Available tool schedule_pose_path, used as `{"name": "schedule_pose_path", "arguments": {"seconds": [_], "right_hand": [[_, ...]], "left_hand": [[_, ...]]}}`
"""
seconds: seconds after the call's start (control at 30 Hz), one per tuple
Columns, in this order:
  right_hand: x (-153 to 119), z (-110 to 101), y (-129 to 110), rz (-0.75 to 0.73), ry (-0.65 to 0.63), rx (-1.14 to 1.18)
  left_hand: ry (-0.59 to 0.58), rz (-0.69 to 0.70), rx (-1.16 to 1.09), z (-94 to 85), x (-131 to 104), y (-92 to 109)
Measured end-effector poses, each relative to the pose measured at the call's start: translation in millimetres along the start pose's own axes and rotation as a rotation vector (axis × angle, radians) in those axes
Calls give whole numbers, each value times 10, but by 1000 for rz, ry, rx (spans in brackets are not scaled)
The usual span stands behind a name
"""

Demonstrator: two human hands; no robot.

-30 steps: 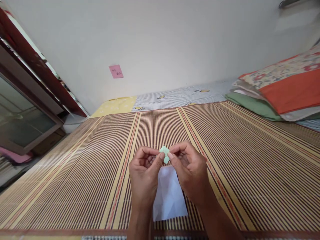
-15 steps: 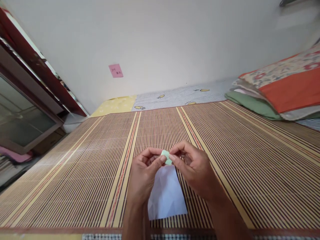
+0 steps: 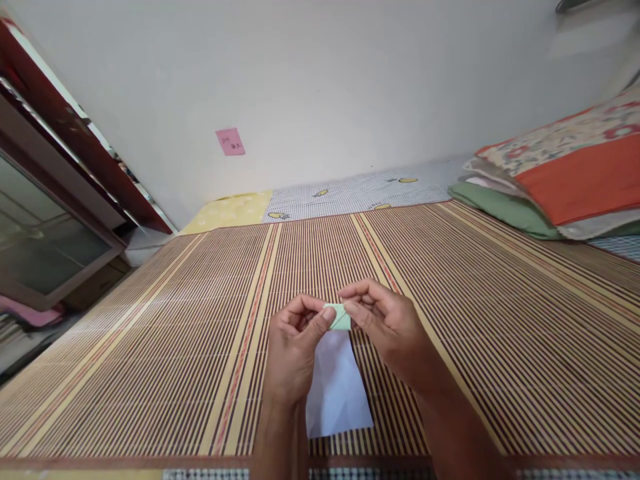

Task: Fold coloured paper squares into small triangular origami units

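A small pale green folded paper [image 3: 341,319] is held up in front of me, a diagonal crease line across its face. My left hand [image 3: 295,347] pinches its left side between thumb and finger. At the paper's upper right corner, the thumb and fingertips of my right hand [image 3: 393,327] are closed on the edge. Below the hands, a creased white sheet [image 3: 337,393] lies on the striped mat [image 3: 175,333], its left part hidden by my left hand and forearm.
Folded bedding and an orange floral pillow [image 3: 565,190] are piled at the back right. A pink note [image 3: 231,142] is stuck on the wall behind. On the left stands a glass-fronted cabinet [image 3: 45,227].
The green paper has turned so that its face shows wider and flatter. My right hand's fingers have shifted to its upper right corner, and my left hand has moved slightly right.
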State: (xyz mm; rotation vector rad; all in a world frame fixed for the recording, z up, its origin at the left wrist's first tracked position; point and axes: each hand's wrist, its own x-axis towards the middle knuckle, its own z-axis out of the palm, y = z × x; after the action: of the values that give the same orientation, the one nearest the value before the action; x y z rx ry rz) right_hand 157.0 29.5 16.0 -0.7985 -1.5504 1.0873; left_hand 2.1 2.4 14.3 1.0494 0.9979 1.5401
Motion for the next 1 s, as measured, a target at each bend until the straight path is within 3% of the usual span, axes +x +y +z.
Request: {"name": "schedule_pose_path", "arguments": {"seconds": [0.07,0.27,0.43,0.53,0.67,0.83,1.0], "right_hand": [[8,22,-18,1,11,-37],[2,35,-64,-43,-10,-91],[-12,62,-8,62,-70,-9],[-19,97,-1,64,-66,-33],[-31,105,-40,24,-20,-57],[-38,54,-34,35,-103,-36],[-13,44,-13,-19,28,56]], "left_hand": [[15,9,-19,22,1,-5],[-100,-83,83,13,-5,53],[60,-60,-76,76,9,19],[88,-79,-170,126,22,4],[6,-121,-251,132,22,25],[-55,-133,-184,69,17,35],[-16,-38,-102,101,15,-7]]}}
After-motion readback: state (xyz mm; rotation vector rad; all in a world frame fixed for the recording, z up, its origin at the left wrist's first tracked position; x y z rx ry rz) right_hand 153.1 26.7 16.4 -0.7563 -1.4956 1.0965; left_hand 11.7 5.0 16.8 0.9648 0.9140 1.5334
